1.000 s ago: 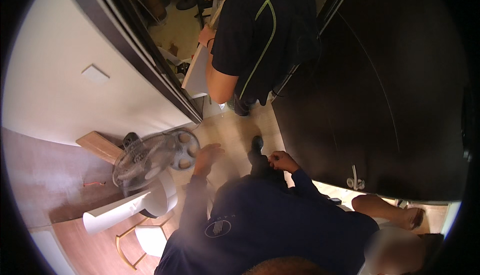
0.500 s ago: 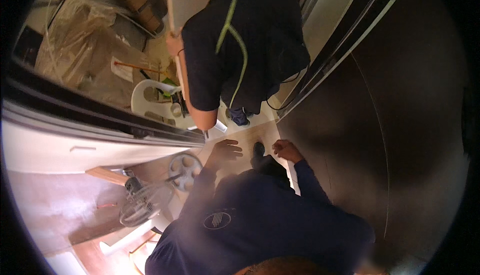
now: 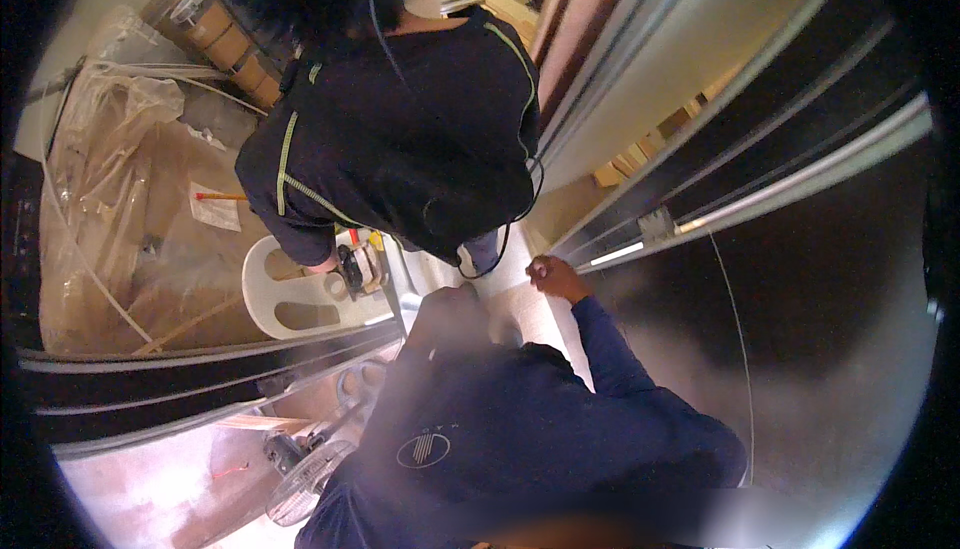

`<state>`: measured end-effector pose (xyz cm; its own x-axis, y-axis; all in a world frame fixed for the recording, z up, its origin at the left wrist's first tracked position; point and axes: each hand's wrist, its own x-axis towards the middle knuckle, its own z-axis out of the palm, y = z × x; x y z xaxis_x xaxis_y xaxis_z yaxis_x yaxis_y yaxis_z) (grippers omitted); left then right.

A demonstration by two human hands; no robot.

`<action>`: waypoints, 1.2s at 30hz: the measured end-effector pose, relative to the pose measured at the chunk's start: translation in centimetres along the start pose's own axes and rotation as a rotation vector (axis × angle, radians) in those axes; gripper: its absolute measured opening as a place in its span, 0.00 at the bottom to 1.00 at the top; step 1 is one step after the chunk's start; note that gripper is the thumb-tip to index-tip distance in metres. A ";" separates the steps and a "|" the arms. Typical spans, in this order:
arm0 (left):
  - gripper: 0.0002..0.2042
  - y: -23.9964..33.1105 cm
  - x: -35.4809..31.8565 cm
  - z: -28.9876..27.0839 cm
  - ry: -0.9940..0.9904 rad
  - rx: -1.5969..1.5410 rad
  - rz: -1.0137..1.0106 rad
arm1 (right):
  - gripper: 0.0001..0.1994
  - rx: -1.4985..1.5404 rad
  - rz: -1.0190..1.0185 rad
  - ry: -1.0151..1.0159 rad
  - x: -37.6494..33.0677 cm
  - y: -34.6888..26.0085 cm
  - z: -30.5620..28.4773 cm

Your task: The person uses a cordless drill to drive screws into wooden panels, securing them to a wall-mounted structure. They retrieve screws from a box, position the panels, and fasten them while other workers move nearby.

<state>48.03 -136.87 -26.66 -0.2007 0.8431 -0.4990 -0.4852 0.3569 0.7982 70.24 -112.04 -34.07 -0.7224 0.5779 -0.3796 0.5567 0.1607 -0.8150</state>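
Note:
My left hand (image 3: pixel 448 315) is blurred in front of my chest, close to the doorway's left edge, so its fingers do not show clearly. My right hand (image 3: pixel 558 279) has its fingers curled in, with nothing visible in them. It is beside the near end of the dark door frame track (image 3: pixel 610 255) on the right. Ahead of me a co-worker in a dark shirt (image 3: pixel 400 139) with green-yellow piping leans to the left. That person's hand (image 3: pixel 322 263) reaches to a dark and pale tool (image 3: pixel 358 267) on a white plastic stool (image 3: pixel 262 294).
Plastic sheeting (image 3: pixel 120 209) covers something large at the far left. A standing fan (image 3: pixel 305 474) is at the lower left, behind the left frame track (image 3: pixel 200 374). A large dark panel (image 3: pixel 830 329) fills the right side. A dark cable (image 3: pixel 535 189) hangs beside the co-worker.
I have come nearer the doorway and the stool. The co-worker has turned and leaned left, no longer beside the upright panel. My right hand has risen slightly toward the frame; my left has blurred.

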 end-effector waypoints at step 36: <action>0.16 18.1 32.6 -22.4 0.249 0.147 0.325 | 0.24 -0.472 0.016 -0.353 35.2 -23.6 -9.2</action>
<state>13.63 -111.97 -36.00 -0.5312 0.8045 -0.2657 -0.2405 0.1575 0.9578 35.46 -88.15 -24.21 -0.7599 0.2948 -0.5793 0.6327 0.5397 -0.5554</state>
